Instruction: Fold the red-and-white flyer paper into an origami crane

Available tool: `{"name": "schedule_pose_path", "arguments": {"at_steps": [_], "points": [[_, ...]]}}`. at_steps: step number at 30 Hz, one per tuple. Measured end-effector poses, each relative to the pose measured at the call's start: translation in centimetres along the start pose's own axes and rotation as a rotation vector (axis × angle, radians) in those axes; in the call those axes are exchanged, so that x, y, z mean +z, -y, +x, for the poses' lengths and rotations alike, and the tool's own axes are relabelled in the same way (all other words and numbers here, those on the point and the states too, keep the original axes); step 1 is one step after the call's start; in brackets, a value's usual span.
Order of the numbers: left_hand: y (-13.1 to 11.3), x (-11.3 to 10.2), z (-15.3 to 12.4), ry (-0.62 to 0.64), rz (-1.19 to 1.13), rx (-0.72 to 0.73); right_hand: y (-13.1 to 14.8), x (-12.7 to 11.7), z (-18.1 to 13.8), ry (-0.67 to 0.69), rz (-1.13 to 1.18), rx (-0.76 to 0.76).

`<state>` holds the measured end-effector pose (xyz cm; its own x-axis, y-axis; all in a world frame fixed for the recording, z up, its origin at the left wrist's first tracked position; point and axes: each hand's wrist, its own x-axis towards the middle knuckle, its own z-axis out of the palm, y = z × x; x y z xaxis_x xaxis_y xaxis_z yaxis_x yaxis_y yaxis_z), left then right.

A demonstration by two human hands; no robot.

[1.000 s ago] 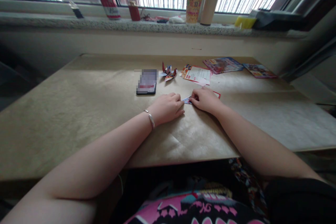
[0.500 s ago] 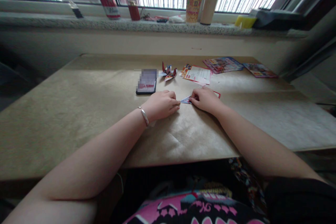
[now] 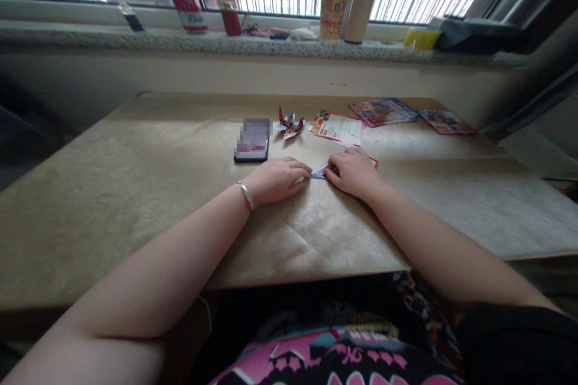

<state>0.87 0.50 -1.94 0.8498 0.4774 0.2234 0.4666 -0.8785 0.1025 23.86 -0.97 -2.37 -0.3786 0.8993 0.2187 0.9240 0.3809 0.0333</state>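
A small piece of folded paper (image 3: 318, 173), pale blue with a printed pattern and a red-edged part at the right, lies on the table between my hands. My left hand (image 3: 282, 179), with a silver bangle at the wrist, has its fingertips closed together at the paper's pointed left tip. Over the paper's right part, my right hand (image 3: 354, 172) presses with bent fingers and thumb, hiding much of it. Just beyond my left hand lies a phone (image 3: 253, 141). A folded paper figure (image 3: 290, 124) with upturned points stands right of the phone.
Printed cards (image 3: 338, 127) lie beyond my right hand, with more colourful sheets (image 3: 383, 112) and another pile (image 3: 447, 121) farther right. On the windowsill (image 3: 271, 45) stand a red can (image 3: 188, 10), a patterned cup (image 3: 334, 10) and a yellow block (image 3: 422, 39).
My left fingers have straightened a little and shifted slightly at the paper's tip. My right hand has moved very slightly, still on the paper.
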Motion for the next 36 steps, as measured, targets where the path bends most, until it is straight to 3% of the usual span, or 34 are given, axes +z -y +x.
{"name": "schedule_pose_path", "arguments": {"at_steps": [9, 16, 24, 31, 36], "points": [[-0.4, -0.2, 0.1, 0.016, -0.012, -0.107, -0.6, 0.5, 0.3, 0.042, 0.104, 0.043], [-0.6, 0.0, 0.2, 0.034, 0.061, 0.011, -0.8, 0.7, 0.4, 0.027, 0.119, 0.047], [-1.2, 0.0, 0.4, 0.033, 0.128, 0.014, -1.0, 0.9, 0.5, 0.012, 0.162, 0.053], [-1.7, 0.0, 0.5, 0.028, 0.172, -0.023, -2.0, 0.7, 0.1, -0.063, 0.296, -0.255], [-1.1, 0.3, 0.4, -0.012, 0.106, -0.017, -2.2, 0.4, 0.1, -0.136, 0.233, -0.338]]}}
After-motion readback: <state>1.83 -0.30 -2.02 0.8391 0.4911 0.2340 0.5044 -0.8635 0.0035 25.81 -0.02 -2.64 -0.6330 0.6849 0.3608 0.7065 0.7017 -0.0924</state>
